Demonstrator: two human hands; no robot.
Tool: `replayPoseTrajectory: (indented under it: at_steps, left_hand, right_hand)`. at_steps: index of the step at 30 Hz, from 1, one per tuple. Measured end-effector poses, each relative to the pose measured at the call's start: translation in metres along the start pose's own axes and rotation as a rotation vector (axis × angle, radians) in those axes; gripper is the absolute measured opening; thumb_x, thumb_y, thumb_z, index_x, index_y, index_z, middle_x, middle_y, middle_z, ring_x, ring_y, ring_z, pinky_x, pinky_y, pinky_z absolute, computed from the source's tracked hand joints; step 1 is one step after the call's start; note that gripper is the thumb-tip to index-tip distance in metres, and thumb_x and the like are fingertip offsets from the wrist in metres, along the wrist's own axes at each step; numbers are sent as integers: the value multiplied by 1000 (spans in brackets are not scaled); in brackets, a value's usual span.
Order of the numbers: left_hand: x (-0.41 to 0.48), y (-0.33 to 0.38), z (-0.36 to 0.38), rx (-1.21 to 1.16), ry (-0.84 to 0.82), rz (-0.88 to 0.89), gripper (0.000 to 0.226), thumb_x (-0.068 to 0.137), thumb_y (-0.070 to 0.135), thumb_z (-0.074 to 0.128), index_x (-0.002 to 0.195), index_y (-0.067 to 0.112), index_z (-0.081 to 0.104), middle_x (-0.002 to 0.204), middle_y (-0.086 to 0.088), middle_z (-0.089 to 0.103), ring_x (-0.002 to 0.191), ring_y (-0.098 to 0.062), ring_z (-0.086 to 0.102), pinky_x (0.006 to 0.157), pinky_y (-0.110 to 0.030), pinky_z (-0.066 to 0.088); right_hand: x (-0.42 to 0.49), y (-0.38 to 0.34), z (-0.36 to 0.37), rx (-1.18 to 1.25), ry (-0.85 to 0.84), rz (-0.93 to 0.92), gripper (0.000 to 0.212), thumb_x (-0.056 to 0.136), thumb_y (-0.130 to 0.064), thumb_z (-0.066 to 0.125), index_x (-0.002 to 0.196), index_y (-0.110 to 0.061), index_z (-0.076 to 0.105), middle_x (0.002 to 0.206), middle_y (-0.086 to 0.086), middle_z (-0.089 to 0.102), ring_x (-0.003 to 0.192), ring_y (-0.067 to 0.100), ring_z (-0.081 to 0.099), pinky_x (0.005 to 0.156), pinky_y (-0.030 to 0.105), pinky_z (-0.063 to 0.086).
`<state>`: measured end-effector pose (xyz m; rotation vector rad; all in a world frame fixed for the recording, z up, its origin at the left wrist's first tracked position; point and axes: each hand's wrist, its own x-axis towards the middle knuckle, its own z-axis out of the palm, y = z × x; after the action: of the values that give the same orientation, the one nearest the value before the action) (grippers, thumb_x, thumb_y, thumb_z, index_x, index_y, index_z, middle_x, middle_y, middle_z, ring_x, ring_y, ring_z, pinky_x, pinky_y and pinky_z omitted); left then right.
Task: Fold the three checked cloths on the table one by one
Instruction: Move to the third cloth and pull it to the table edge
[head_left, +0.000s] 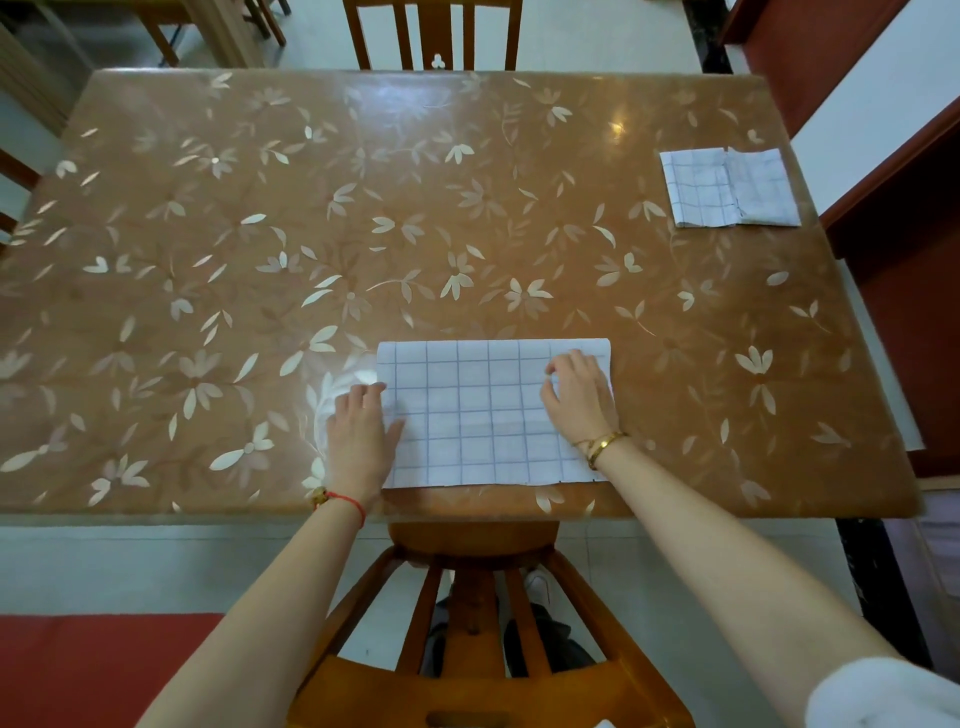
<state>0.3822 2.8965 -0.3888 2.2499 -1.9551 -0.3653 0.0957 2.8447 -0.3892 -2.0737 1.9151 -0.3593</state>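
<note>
Fingers (371, 395) on one cloth (483, 415); two folded cloths (696, 189) (763, 187) apart.

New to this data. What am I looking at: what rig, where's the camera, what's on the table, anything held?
There is no machine here. A person works with two bare hands, and the single picture comes from a wide-angle camera worn on their head, looking forward and down. The left hand rests flat at the left edge of a checked cloth, which lies by the near edge of the table. The right hand sits on the right part of that cloth with its fingers bent; I cannot tell whether it pinches the fabric. At the far right corner lies folded checked cloth, seemingly two pieces side by side. A wooden chair stands at the far side.
</note>
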Motion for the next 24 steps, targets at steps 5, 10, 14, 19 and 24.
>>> replayPoseTrajectory:
  at_steps: [5, 10, 14, 19, 24]
  left_hand:
    - [41, 11, 8, 51, -143, 118, 64, 97, 18, 53, 154, 11, 25, 160, -6, 27, 147, -31, 22, 117, -49, 28]
    - [69, 3, 22, 144, -277, 132, 67, 101, 14, 42, 158, 14, 6, 166, -1, 5, 153, -29, 1, 120, -57, 14]
    - [78, -4, 30, 165, -301, 143, 66, 101, 13, 40, 158, 16, 7, 166, 0, 3, 152, -29, 0, 119, -57, 13]
    - [82, -11, 38, 168, -315, 160, 64, 102, 15, 40, 158, 17, 9, 166, 0, 4, 152, -30, 2, 118, -60, 15]
    - [82, -10, 39, 164, -326, 151, 63, 104, 18, 39, 158, 18, 8, 166, 1, 1, 152, -29, -2, 119, -59, 12]
  right_hand:
    - [35, -53, 22, -89, -228, -276, 44, 97, -23, 45, 140, -11, 46, 148, 3, 42, 142, 26, 28, 115, 39, 25]
    - [59, -87, 48, -188, -382, -315, 55, 101, -30, 37, 153, -15, 25, 162, -5, 16, 150, 25, 5, 121, 48, 8]
    - [69, -98, 65, -251, -434, -328, 57, 102, -34, 33, 154, -16, 19, 163, -7, 13, 150, 26, 2, 120, 52, 6]
    - [71, -105, 76, -284, -469, -310, 58, 102, -38, 33, 154, -17, 19, 162, -5, 15, 150, 28, 3, 119, 53, 6]
    - [70, -108, 79, -318, -456, -293, 58, 103, -38, 30, 155, -17, 16, 162, -5, 15, 150, 29, 5, 119, 54, 7]
